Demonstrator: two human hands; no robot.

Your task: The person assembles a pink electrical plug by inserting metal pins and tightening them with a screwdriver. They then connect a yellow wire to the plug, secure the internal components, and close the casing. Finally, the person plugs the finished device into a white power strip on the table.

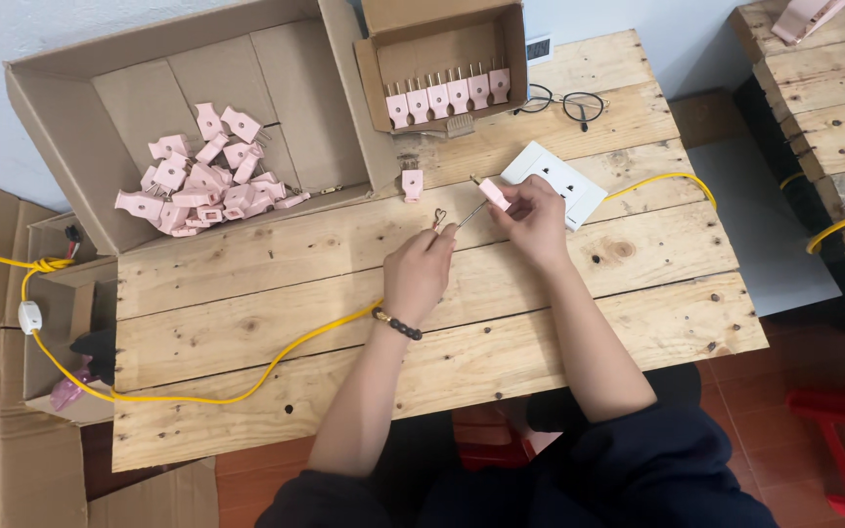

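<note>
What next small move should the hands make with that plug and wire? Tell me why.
Probably bring the wire end across to the pink plug. The left hand pinches the bare, looped end of the yellow cord; the right hand holds the plug beside it, a small gap apart.

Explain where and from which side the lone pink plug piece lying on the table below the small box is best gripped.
Probably across the two long sides of the lone pink plug piece, coming from above. It lies flat on the wooden table, apart from other parts, with bare boards left and right for fingertips; its top end sits near the large cardboard box.
</note>
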